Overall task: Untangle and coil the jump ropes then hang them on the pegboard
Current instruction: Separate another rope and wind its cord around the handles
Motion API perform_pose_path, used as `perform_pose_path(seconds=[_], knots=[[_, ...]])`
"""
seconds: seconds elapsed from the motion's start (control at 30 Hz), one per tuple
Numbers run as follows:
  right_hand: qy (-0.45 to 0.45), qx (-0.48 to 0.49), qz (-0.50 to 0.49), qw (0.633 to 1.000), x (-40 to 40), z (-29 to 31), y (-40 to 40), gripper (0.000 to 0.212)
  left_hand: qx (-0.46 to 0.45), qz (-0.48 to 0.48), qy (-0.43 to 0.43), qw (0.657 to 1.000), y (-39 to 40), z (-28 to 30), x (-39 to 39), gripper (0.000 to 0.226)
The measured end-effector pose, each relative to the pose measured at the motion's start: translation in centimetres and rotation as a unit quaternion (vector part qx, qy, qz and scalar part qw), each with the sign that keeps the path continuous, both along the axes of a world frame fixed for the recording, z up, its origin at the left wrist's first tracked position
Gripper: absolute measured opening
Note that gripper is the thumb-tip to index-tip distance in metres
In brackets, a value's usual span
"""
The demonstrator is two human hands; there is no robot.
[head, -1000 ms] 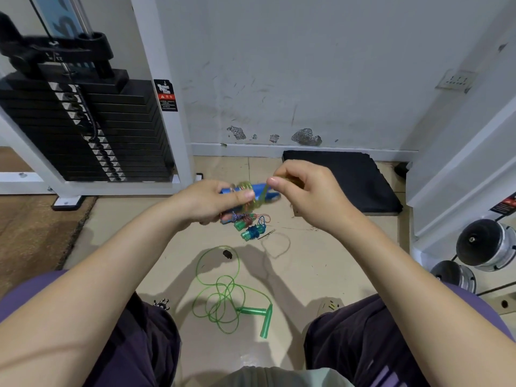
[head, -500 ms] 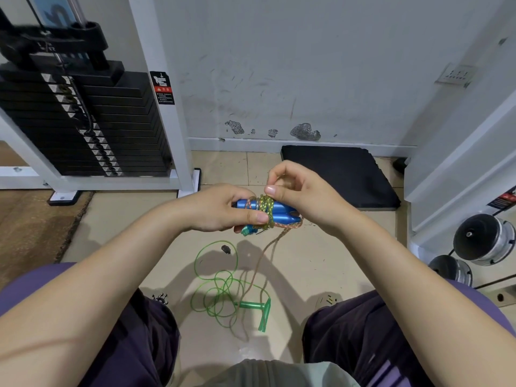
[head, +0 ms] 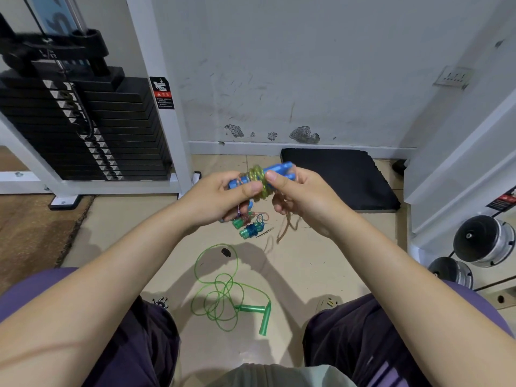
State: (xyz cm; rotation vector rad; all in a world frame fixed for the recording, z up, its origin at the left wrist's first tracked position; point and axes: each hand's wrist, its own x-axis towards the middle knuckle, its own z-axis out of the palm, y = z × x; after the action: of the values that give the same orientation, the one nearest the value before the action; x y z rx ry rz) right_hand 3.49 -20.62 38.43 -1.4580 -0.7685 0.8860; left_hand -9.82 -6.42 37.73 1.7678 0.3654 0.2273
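**Wrapping cord on blue handles, mid-air**

Above the beige floor, left hand point(head: 220, 196) and right hand point(head: 300, 195) both pinch closed on the paired blue plastic jump-rope handles point(head: 275, 173), bound by yellow-green translucent cord turns point(head: 259, 181).

Risk: the slack tail below the right hand could snag, loosening turns.

Versus half a second ago: bundle higher, tilted.

Loose green rope point(head: 223, 291) lies on the floor, uncoiled.

We see a black-and-red warning label point(head: 161, 92) on the white post point(head: 156, 113), and another point(head: 502, 199) at right; neither print is legible.
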Motion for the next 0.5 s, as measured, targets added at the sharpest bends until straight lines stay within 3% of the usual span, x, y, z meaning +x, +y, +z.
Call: perform_pose_path(seconds=[0.23, 0.43, 0.5], knots=[[-0.129, -0.058, -0.005, 0.99, -0.3, -0.5, 0.3, 0.018, -0.038, 0.102, -0.049, 0.993, 0.7, -0.1, 0.2, 0.033], [-0.3, -0.123, 0.019, 0.946, -1.4, -0.2, 0.3, 0.022, -0.099, 0.131, -0.047, 0.985, 1.0, -0.1, 0.2, 0.044], [-0.389, -0.128, 0.032, 0.912, -1.9, 0.2, 0.2, 0.024, -0.089, 0.155, -0.038, 0.983, 1.1, -0.3, 0.2, 0.042]])
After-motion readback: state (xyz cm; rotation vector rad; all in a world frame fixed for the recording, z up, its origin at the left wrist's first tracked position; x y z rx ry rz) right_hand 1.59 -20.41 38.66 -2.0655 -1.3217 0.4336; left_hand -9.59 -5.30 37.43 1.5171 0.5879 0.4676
